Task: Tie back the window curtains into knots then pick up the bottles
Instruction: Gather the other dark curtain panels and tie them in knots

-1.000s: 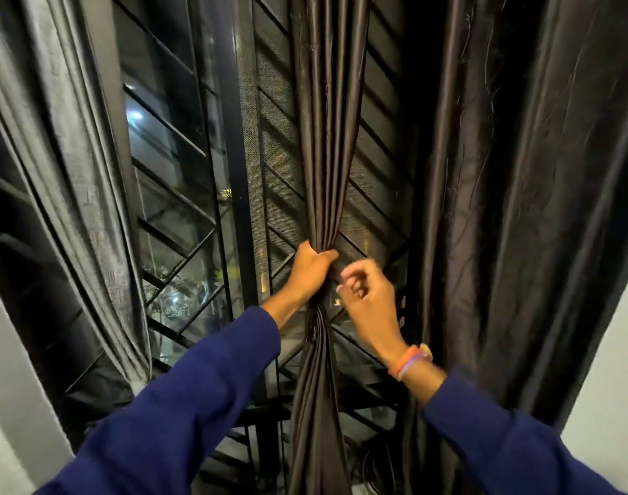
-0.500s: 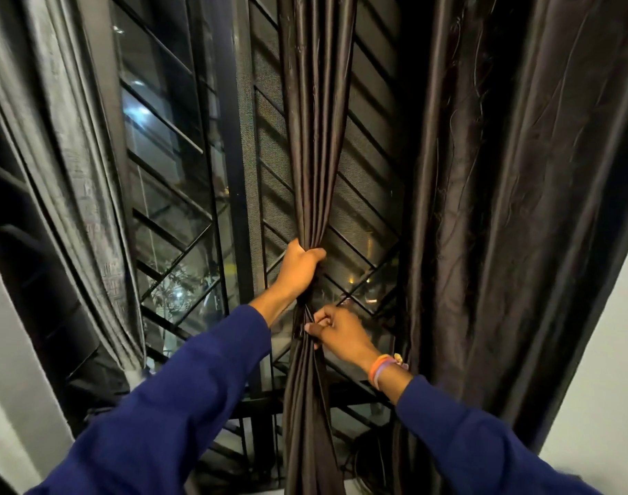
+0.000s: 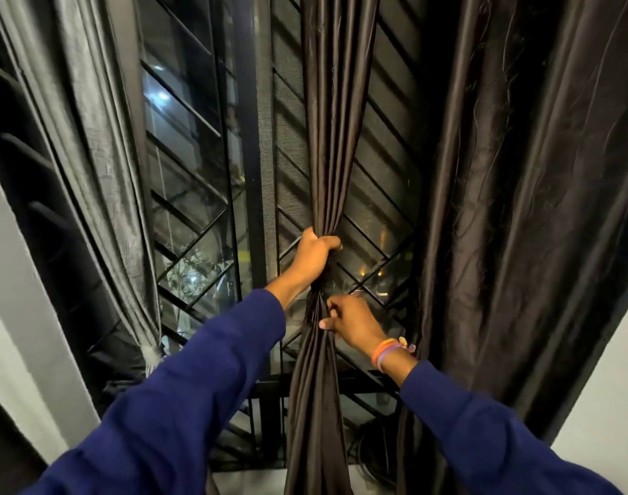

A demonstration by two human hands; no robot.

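The person's left hand (image 3: 314, 257) is wrapped tightly round the gathered dark brown satin curtain panel (image 3: 332, 144), bunching it into a narrow rope in front of the black diagonal-barred window grille (image 3: 377, 223). Just below and to its right, the right hand (image 3: 352, 321), with orange and purple bands at the wrist, pinches folds of the same panel where it fans out again. No knot shows in this panel yet, so its tying appears only begun. Far to the left of the left hand, the grey sheer curtain (image 3: 91, 155) narrows to a bunched point that may already be tied; this cannot be confirmed. Right of the right hand, the wide dark brown curtain (image 3: 527, 209) hangs loose. No bottles are in view, so picking them up remains.
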